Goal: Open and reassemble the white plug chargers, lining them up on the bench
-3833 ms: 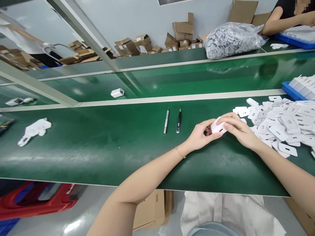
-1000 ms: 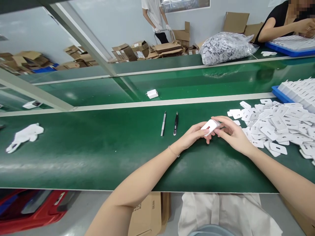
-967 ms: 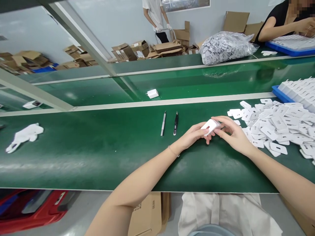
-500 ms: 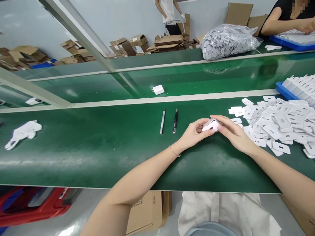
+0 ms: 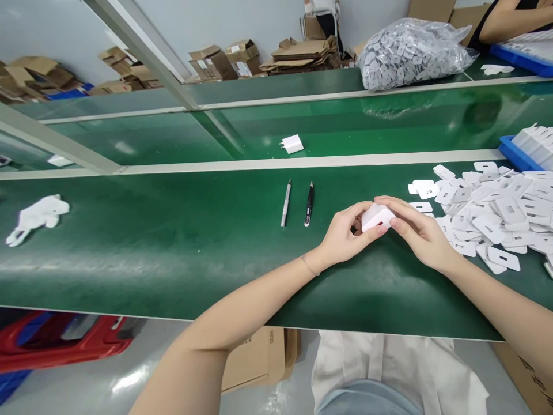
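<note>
A small white block-shaped piece (image 5: 375, 217) with a dark slot in its end is held above the green table. My left hand (image 5: 349, 230) grips it from the left, thumb along its near edge. From the right, my right hand (image 5: 417, 231) pinches the same piece between thumb and fingers. Close to my right hand lies a heap of flat white plates (image 5: 501, 213) with slots. Left of my hands, black tweezers (image 5: 309, 204) and a silver pen-shaped knife (image 5: 286, 204) rest on the table.
A white plug adapter (image 5: 292, 144) lies beyond the pale rail (image 5: 242, 165). White gloves (image 5: 38, 218) are at the far left. A blue tray (image 5: 518, 154) and a filled plastic bag (image 5: 410, 55) stand at the back right. Another person's arm (image 5: 514, 24) shows at top right.
The view has shifted, so the bench sits higher in the picture. Both hands still hold the white piece, which has been tilted and now shows more of its side.
</note>
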`<state>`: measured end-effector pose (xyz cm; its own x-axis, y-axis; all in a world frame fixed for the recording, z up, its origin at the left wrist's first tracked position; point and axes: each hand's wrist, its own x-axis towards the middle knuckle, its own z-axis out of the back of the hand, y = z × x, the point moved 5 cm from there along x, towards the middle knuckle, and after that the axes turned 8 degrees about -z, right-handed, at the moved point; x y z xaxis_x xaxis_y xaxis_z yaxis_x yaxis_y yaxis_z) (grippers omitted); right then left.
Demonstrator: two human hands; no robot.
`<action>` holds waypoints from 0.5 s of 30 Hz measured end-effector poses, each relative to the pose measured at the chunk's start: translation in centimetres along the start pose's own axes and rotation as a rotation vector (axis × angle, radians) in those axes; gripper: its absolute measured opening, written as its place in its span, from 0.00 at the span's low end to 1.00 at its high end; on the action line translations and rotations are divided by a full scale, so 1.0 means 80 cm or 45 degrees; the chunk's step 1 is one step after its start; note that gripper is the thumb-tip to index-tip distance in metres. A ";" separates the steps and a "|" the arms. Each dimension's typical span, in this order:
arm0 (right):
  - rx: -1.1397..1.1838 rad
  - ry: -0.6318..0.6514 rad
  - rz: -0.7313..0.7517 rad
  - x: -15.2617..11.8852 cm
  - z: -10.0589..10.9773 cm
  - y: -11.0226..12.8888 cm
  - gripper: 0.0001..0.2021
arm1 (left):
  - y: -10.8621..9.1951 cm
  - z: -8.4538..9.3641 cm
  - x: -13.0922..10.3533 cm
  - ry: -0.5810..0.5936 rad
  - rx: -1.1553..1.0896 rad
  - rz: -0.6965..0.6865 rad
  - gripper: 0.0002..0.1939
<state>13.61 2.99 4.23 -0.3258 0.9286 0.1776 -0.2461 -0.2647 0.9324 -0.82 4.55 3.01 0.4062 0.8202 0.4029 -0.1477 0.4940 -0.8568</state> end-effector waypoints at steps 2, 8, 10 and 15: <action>0.005 -0.025 0.002 0.000 0.000 0.001 0.18 | 0.000 -0.001 0.000 -0.008 0.010 -0.002 0.24; 0.073 0.018 -0.023 0.002 0.001 0.000 0.18 | -0.001 0.003 0.003 -0.052 0.152 -0.035 0.25; 0.119 0.050 -0.018 0.001 0.002 0.000 0.16 | -0.003 0.005 0.003 -0.064 0.189 -0.088 0.26; 0.262 0.002 0.006 -0.003 0.004 0.001 0.12 | -0.002 0.005 0.003 -0.002 0.113 -0.126 0.28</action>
<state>13.96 2.86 4.36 -0.3281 0.9271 0.1814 -0.0530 -0.2098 0.9763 -1.05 4.79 3.39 0.4214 0.7665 0.4847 -0.1859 0.5961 -0.7811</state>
